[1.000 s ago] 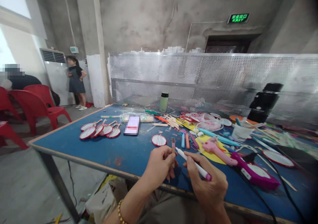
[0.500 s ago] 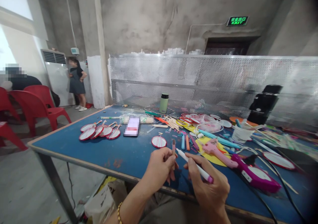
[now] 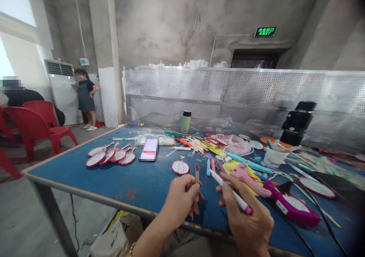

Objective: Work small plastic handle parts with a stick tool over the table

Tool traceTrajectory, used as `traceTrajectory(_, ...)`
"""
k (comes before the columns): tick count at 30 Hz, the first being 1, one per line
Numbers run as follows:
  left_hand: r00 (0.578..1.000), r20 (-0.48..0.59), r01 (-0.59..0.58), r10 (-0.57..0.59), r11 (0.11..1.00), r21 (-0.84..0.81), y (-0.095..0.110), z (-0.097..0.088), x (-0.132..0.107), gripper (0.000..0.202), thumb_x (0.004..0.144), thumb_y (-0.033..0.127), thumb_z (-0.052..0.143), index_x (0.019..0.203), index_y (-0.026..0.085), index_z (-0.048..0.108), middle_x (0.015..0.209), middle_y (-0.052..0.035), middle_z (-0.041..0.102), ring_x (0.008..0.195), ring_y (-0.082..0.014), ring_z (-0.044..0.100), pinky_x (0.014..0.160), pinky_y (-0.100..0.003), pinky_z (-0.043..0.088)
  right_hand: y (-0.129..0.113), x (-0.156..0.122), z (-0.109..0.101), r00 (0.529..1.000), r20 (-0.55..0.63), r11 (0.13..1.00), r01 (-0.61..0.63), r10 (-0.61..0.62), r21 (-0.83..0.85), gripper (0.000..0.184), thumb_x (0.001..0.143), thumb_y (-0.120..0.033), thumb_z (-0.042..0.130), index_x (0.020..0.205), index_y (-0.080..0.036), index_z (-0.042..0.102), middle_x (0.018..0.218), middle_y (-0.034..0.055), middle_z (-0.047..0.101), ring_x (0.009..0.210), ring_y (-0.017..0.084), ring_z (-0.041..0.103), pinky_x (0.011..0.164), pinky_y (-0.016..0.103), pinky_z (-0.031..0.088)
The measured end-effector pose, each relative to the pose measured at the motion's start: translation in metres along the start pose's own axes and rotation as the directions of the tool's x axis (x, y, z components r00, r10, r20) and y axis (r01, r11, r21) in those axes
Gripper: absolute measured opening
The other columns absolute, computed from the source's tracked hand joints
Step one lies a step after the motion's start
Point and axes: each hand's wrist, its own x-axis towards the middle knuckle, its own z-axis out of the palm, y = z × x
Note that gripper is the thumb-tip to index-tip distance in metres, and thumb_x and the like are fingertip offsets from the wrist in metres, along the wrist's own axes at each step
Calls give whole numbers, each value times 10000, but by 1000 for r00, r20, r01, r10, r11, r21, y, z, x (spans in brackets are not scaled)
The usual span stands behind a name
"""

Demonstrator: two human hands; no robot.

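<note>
My left hand [image 3: 184,196] pinches a flat wooden stick [image 3: 197,173] upright near the table's front edge; its upper end is brownish-pink. In my right hand [image 3: 246,215] is a white marker [image 3: 230,190] with a pink-purple end, its tip pointing up and left, apart from the stick. Just beyond my left hand lies a small round disc [image 3: 180,167] with a red rim and thin lines across its white face. Blue and orange sticks [image 3: 210,167] of what may be clay or pens lie past the marker tip.
Several red-rimmed round fans [image 3: 119,155] with stick handles lie at left, beside a phone [image 3: 148,149]. A green bottle [image 3: 186,121] stands behind. On the right are a pink glue gun [image 3: 251,179], a purple device [image 3: 295,205], cables and a white cup [image 3: 275,156].
My right hand with the marker has moved slightly right and down, away from the stick. The left hand still holds the stick. The whole view has shifted a little.
</note>
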Motion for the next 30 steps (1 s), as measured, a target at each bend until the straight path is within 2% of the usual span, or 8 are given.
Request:
traceTrajectory(4,1000,-6,18,-18,1000,-12,1,1,-1,205,787,308,511,877,132,565,652,6,615,346,-69,509,293,-150,324,24,32,-15,997,67,998,-21,25,-56,227,889,-364,591,1012,-228,725,799,0,726,587,119,657,613,221,534)
traceTrajectory(8,1000,-29,8,-7,1000,26,-2,2,0,204,783,303,513,862,130,586,678,-5,632,358,-64,511,308,-152,328,52,55,-19,960,277,970,103,-40,-219,286,896,-405,540,1063,-232,696,1072,51,711,993,202,669,813,306,537)
traceTrajectory(12,1000,-26,6,-4,996,87,-9,1,1,221,812,333,508,788,129,588,657,-20,641,349,-70,504,308,-156,311,69,60,-12,858,513,921,220,-26,-321,405,877,-251,492,1271,-226,581,1245,89,630,1166,236,575,980,420,450)
traceTrajectory(14,1000,-4,13,-12,996,89,-10,0,1,234,816,351,517,797,130,591,677,-29,654,354,-76,518,299,-154,298,74,63,-7,795,607,879,287,3,-380,486,833,-141,459,1299,-234,563,1246,92,625,1180,242,555,1004,430,407)
traceTrajectory(18,999,37,24,-25,999,38,-8,0,1,273,837,390,502,922,147,594,728,-26,669,341,-76,518,281,-149,274,76,82,8,648,761,815,424,32,-395,545,789,-61,436,1292,-217,574,1179,97,645,1093,233,581,940,357,395)
traceTrajectory(22,999,13,45,-45,999,14,-5,1,1,263,835,401,501,886,152,567,648,-1,623,332,-76,504,281,-144,275,72,103,38,538,842,755,539,34,-375,441,819,-78,459,1216,-192,613,1139,103,658,1006,196,599,843,273,390)
traceTrajectory(25,999,9,47,-47,999,8,-5,0,1,252,832,385,503,894,149,564,657,-1,616,346,-81,518,290,-149,308,71,106,62,514,857,740,560,43,-373,322,822,-92,499,1083,-179,666,1042,96,684,968,191,604,803,258,381)
traceTrajectory(30,999,13,41,-42,998,38,-5,0,0,248,835,364,505,912,139,573,678,-10,616,361,-87,533,294,-152,319,79,92,81,549,833,704,565,68,-430,332,881,-83,430,1112,-160,656,1072,131,674,1018,246,577,813,322,359)
